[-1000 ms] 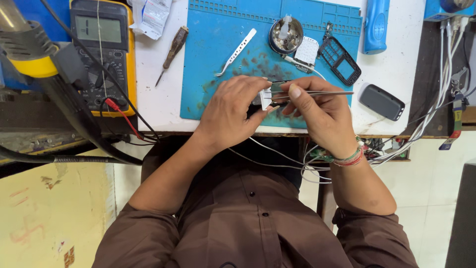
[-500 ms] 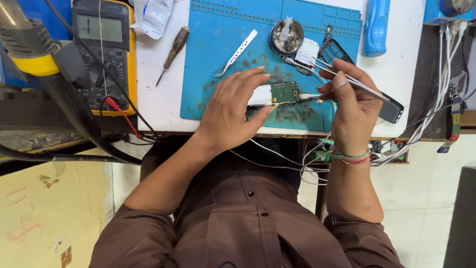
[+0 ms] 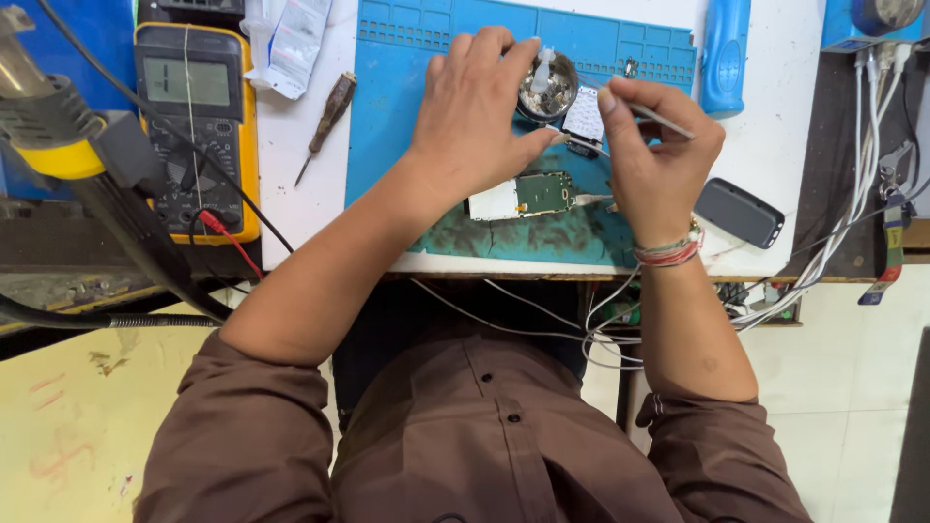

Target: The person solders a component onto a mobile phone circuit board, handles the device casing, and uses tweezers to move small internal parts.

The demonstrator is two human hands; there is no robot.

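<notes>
Over a stained blue mat (image 3: pixel 407 116), right hand (image 3: pixel 659 155) fingers pinch thin metal tweezers (image 3: pixel 664 118); left hand (image 3: pixel 480 116) fingers curl around a round steel tin (image 3: pixel 550 89).

round tin (image 3: pixel 548 87): half hidden | tweezers (image 3: pixel 659 118): tips hidden

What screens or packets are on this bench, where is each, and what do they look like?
Multimeter: far left, yellow-edged dark body, grey rectangular screen.
Packet: top, right of the multimeter, crumpled white pouch.
Phone: right of the blue mat, dark rounded slab; screen not visible.
</notes>
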